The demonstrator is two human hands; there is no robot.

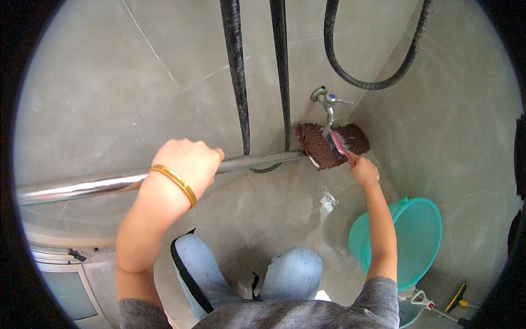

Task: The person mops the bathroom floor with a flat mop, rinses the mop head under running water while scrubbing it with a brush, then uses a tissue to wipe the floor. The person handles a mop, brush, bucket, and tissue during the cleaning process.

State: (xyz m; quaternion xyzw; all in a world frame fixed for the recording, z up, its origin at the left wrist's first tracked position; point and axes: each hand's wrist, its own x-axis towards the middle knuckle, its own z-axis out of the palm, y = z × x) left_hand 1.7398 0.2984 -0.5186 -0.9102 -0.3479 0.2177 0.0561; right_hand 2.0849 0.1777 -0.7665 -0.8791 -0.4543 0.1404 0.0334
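My left hand [185,166], with a gold bangle at the wrist, is closed around a shiny metal pole [94,184]. The pole slants across the view, and its far end meets a shaggy dark brown mop head [313,142] near the wall corner. In my right hand [365,170] is the handle of a pink brush [338,143], its head against the brown pile. Just above the mop head is a metal wall tap [328,105], with water apparently running from its spout onto the pile. Wet floor [328,199] glistens in front of it.
Two black hoses [236,74] hang behind the pole, and a looped grey hose [372,85] hangs above the tap. A teal bucket [417,242] lies tilted beside my right forearm. Lower right is a yellow-and-black squeegee [456,297]; a white-framed panel [88,288] is at lower left.
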